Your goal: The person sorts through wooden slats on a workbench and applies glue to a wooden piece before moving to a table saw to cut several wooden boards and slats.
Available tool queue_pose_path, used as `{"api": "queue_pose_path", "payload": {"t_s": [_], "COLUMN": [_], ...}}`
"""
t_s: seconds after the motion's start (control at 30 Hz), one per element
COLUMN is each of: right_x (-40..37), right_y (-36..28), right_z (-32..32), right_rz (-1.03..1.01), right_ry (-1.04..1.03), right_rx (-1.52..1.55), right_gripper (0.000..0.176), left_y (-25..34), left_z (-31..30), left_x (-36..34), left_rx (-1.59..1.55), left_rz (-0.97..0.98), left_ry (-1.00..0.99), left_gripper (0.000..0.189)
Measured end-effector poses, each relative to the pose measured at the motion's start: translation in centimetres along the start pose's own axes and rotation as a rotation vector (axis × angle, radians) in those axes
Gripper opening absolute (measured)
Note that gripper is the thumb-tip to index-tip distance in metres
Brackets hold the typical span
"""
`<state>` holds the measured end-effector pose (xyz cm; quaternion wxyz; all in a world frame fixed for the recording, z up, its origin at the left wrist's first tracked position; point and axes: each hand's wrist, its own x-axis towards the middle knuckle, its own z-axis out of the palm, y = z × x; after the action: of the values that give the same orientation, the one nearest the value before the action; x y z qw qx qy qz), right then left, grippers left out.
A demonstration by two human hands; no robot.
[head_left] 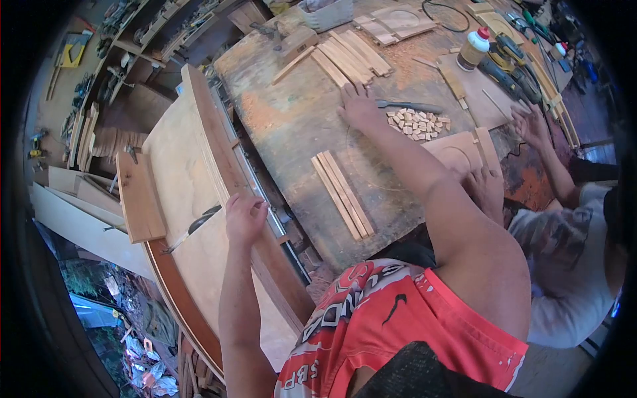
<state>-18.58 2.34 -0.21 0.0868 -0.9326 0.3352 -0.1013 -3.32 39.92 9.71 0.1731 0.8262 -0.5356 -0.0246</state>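
My right hand (359,105) reaches across the workbench, fingers spread, with its fingertips at the near ends of a row of light wooden strips (350,58). Next to it lie a dark-handled tool (415,106) and a heap of small wooden blocks (417,124). Closer to me on the bench is a small group of narrow strips (343,195). At the left, my left hand (245,217) is by the long wooden rail (221,149) of the saw table, its fingers loosely bent and apart, with nothing visible in them.
A co-worker (564,259) sits at the right, both hands over the bench near a wooden panel (458,154). A glue bottle (473,50) and power tools (504,76) stand beyond. The saw table (182,159) has part of a dark blade showing. Shelves hold wood pieces at upper left.
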Motion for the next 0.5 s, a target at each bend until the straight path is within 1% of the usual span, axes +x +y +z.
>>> {"api": "queue_pose_path", "payload": {"t_s": [0.17, 0.23, 0.27, 0.33, 0.43, 0.5], "right_x": [0.7, 0.9, 0.9, 0.8, 1.0, 1.0], "right_y": [1.4, 2.4, 2.7, 3.0, 3.2, 3.3], "right_z": [1.2, 1.3, 1.5, 1.2, 1.0, 0.9], "right_rz": [0.037, 0.073, 0.077, 0.095, 0.093, 0.106], "right_ry": [0.078, 0.106, 0.105, 0.031, 0.002, 0.022], "right_rx": [0.025, -0.012, -0.015, -0.011, 0.013, 0.033], "right_gripper": [0.07, 0.076, 0.076, 0.08, 0.082, 0.082], "left_y": [0.0, 0.1, 0.1, 0.3, 0.5, 0.6], "left_z": [-0.3, -0.4, -0.5, -0.6, -0.7, -0.8], "left_x": [0.1, 0.0, 0.0, 0.0, 0.1, 0.1], "left_rx": [0.02, 0.029, 0.021, 0.009, 0.014, 0.013], "left_rz": [-0.005, -0.002, -0.001, 0.004, 0.01, 0.007], "left_ry": [-0.052, -0.073, -0.077, -0.082, -0.101, -0.08], "left_gripper": [0.015, 0.016, 0.016, 0.016, 0.016, 0.015]}}
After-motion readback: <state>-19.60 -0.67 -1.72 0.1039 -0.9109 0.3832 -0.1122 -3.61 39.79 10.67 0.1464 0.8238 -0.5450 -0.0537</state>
